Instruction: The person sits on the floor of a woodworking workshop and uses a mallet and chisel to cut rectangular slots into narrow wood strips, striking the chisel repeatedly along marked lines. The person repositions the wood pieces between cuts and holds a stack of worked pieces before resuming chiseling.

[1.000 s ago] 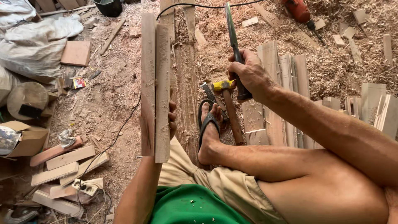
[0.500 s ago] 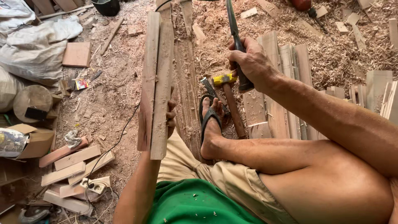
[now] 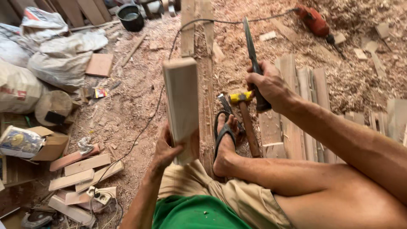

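My left hand grips the lower end of a pale wooden board, which is lifted and tilted toward the camera so its flat face shows. My right hand is closed around the dark handle of a long knife-like blade that points up and away. A hammer with a yellow head and wooden handle lies on the boards below that hand. My sandalled foot rests on a long plank beside the hammer.
Sawdust and shavings cover the ground. Planks lie side by side at the right. An orange power drill lies at the top right. White sacks, a black bucket, a cardboard box, wood offcuts and a power strip sit on the left.
My left hand has raised the board and tipped it toward me, so it looks shorter and its face is turned up. My right hand with the blade has stayed about where it was.
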